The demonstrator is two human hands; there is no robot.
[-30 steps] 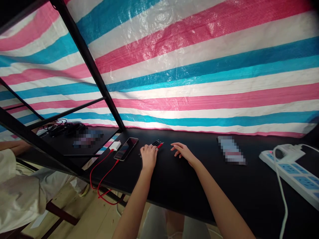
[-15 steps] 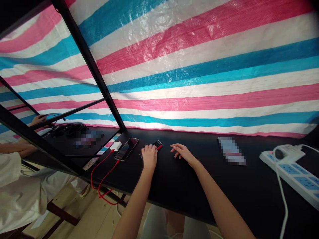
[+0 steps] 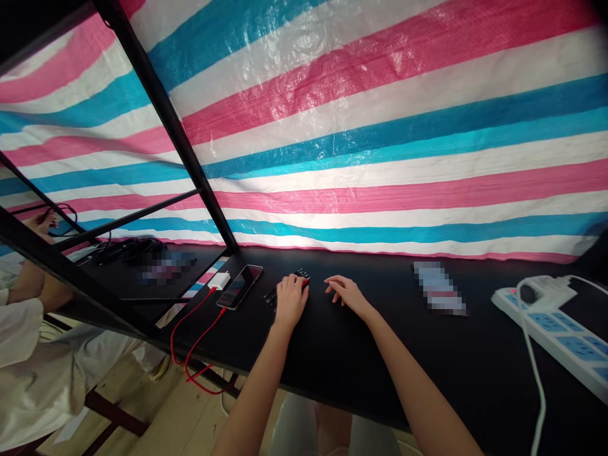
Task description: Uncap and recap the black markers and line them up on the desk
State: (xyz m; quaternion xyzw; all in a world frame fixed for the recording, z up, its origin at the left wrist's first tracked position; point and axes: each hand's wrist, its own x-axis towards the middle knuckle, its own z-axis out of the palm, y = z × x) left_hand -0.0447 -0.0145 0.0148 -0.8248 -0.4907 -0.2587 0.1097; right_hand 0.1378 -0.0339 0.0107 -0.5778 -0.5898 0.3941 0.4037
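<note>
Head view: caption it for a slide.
Left hand covers red-and-black pens on a black table; right hand rests beside, near a phone.

Single head view, looking forward-down over black desk (image 3: pixel 342 354), close.

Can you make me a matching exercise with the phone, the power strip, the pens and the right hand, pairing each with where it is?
Things:
1. phone
2. power strip
3. pens
4. right hand

Places:
A. far right of the table
B. flat on the table, holding nothing
C. under the left hand
D. beside the white charger

Pairs: 1-D, 2-A, 3-C, 4-B
</note>
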